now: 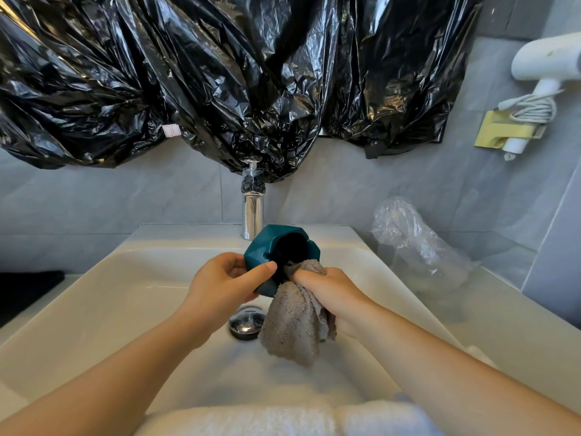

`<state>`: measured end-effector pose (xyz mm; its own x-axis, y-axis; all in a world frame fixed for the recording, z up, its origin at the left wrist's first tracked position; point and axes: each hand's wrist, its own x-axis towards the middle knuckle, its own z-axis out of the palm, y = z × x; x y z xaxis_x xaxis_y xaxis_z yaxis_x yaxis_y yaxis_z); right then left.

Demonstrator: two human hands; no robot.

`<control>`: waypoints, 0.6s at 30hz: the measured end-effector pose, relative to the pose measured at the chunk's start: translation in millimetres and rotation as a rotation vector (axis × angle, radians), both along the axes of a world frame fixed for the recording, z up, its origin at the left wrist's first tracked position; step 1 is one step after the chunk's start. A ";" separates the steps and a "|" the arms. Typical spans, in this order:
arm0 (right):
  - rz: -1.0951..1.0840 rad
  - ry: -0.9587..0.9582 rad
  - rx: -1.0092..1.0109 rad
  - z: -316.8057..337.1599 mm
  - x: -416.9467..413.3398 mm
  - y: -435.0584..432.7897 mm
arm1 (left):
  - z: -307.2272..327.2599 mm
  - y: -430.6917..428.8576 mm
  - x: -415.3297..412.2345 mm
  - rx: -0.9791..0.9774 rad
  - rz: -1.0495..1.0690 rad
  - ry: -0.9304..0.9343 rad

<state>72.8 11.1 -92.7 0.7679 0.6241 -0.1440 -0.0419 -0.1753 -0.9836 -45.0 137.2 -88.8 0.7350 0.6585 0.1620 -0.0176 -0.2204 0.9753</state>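
Note:
Over the white sink (103, 278) my left hand (220, 284) grips a dark teal faceted cup (264, 247), tilted so that its mouth faces me and to the right. My right hand (327, 294) holds a grey cloth (292, 325). Its fingers push one end of the cloth into the cup's dark opening. The other end of the cloth hangs down below my right hand, above the basin.
A chrome tap (252, 212) stands behind the cup, and a chrome drain plug (245, 322) lies under my hands. Black plastic sheeting (220, 73) hangs on the wall. A clear plastic bag (415, 243) lies on the right counter. A white hairdryer (540, 61) hangs on the right wall.

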 end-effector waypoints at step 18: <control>-0.075 -0.844 -0.360 5.0 0.3 -4.5 | 2.8 -8.0 -8.2 0.257 0.138 -0.020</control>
